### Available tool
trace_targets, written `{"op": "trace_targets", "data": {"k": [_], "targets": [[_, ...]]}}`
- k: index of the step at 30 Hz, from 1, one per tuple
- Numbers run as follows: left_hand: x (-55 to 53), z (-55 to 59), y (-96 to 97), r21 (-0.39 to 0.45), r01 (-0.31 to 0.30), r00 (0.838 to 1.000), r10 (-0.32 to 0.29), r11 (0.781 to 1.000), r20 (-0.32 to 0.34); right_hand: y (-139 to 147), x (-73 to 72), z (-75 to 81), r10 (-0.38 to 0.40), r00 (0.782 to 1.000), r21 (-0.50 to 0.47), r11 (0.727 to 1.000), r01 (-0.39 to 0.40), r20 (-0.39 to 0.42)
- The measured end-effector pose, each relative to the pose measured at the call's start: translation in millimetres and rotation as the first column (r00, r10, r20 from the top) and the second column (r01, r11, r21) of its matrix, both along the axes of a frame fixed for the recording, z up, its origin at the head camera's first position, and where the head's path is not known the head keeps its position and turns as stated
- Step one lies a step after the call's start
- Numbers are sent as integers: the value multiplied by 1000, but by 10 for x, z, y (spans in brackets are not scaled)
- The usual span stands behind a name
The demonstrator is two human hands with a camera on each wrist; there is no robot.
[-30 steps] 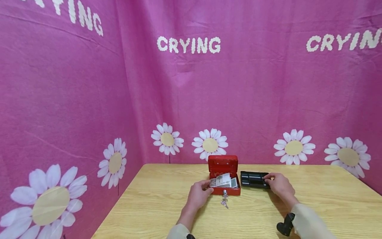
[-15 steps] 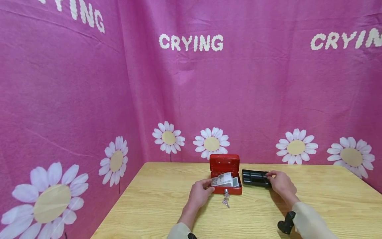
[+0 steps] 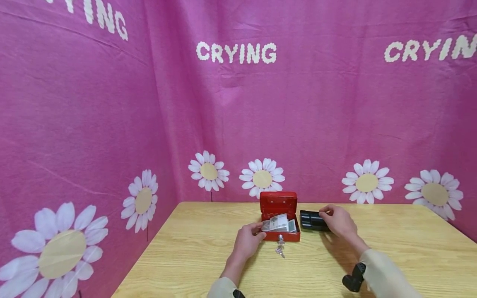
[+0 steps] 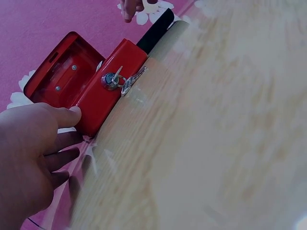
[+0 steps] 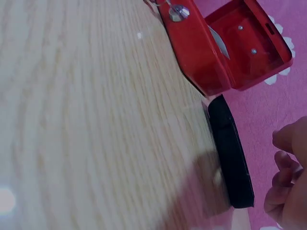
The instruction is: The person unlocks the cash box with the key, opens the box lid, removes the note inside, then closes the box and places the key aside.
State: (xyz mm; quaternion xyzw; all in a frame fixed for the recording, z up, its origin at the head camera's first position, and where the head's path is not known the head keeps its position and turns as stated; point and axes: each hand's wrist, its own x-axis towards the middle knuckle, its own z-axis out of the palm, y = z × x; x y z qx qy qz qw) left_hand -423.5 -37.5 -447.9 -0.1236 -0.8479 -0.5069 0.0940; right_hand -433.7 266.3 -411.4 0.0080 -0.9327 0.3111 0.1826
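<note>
A red cash box (image 3: 286,236) stands on the table with its lid (image 3: 278,203) raised. Several banknotes (image 3: 278,222) lie in it, and a ring of keys (image 4: 127,84) hangs from its front lock. My left hand (image 3: 246,240) holds the box's left front corner between thumb and fingers. Right of the box lies a black coin tray (image 3: 310,220). My right hand (image 3: 340,222) is over the tray's right end, thumb and fingertips close together. In the right wrist view, its fingers (image 5: 288,167) are bent beside the tray; I cannot tell whether they pinch something small.
The wooden table (image 3: 208,231) ends at a pink curtain (image 3: 298,124) printed with daisies and white letters, behind the box. A second curtain side rises at the left. Black wrist straps (image 3: 354,277) sit at both cuffs.
My right hand has moved left and slightly up over the tray, from its right end inward. The left hand stays at the cash box corner. The box and tray have not visibly moved.
</note>
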Motion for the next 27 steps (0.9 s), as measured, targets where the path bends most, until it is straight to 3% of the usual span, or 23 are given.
{"op": "trace_targets", "data": {"k": [22,27], "targets": [[-15,10,-5,-9,10,999,-11,1000,-50,-320,80,35,78,996,-59,995,-81,-51],[-8,17,-2,-4,12,1000,-12,1000,-27,-394,87,28,95,995,-65,993,-98,-40]]}}
